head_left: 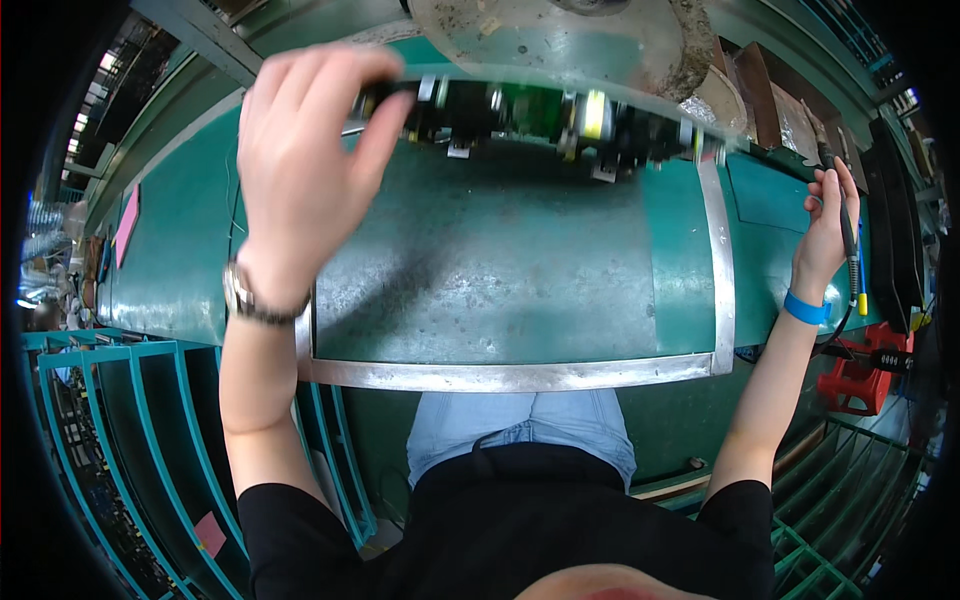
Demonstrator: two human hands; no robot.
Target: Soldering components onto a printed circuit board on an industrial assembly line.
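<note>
My left hand [300, 150] is closed on the left end of a circuit board [535, 112]. The board is raised off the bench and tilted on edge, with dark components, a yellow-labelled part and metal tabs along it. Motion blurs the board and my left fingers a little. Out at the far right, my right hand [828, 220] grips a soldering iron [826, 157] by its slim black handle. Its cord drops past my wrist, and the tip is hard to make out among the items behind it.
A metal frame [520, 376] borders the green bench top [500, 270]. A large dusty round piece [560, 45] stands behind the board. Brown boxes [755, 90] sit at the back right. Teal racks [130, 350] stand at lower left, and a red stool [855, 380] at right.
</note>
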